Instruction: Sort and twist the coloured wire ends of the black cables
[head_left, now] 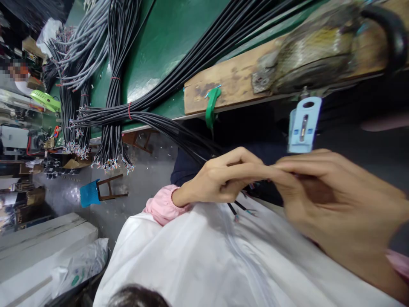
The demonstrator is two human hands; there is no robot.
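My left hand (228, 177) is closed in a pinch, its fingertips meeting those of my right hand (338, 200). The right hand is also closed, thumb and forefinger pressed together. Whatever lies between the fingertips is hidden. Black cables (179, 134) run down from the table edge and pass behind my left hand. Below it, cable ends (234, 212) with small coloured wires stick out over the white apron (198, 251). Just above my right hand, a light blue plastic clip (305, 125) hangs under a worn, tape-wrapped tool (315, 55) on a wooden board (223, 81).
Black cable bundles (115, 85) with red ties and grey cables (89, 42) lie on the green table (169, 38). A green hook-shaped piece (211, 106) hangs at the board's edge. A blue stool (90, 193) stands on the floor, with white boxes (41, 247) at the lower left.
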